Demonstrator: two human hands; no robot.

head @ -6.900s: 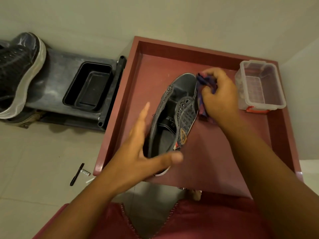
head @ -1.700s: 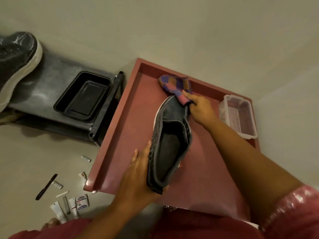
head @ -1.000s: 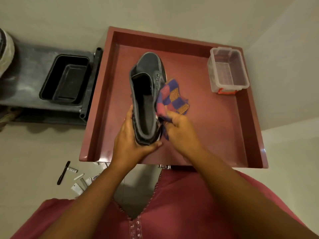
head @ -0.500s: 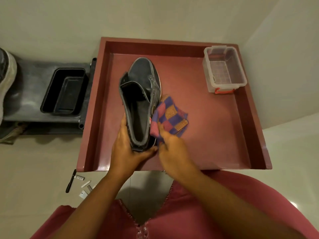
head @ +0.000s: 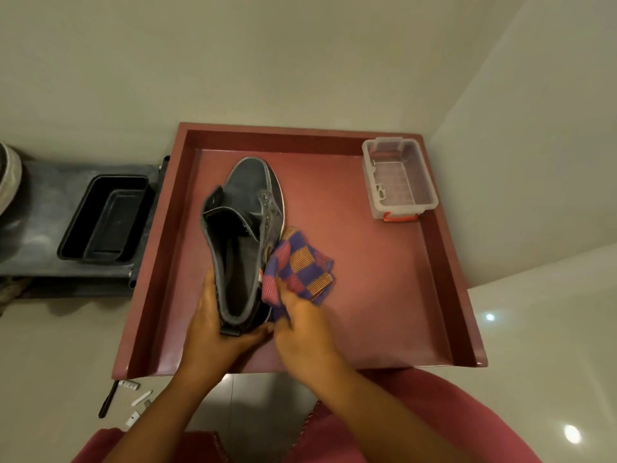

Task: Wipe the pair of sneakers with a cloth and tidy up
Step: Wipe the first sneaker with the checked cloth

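While gripped at its heel by curled left hand (head: 217, 335) fingers, sneaker (head: 245, 235) on red tray (head: 377, 295), toe pointing away. Right hand (head: 300, 329) pinching checked cloth (head: 298, 265) against sneaker's right side. Clear bin (head: 400, 178) at far corner.

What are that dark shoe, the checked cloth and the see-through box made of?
The shoe looks like dark grey canvas or worn suede, matte, with metal eyelets; hard to tell which. The cloth seems woven cotton, soft and crumpled. The box is clear, glossy plastic: you see through its walls.
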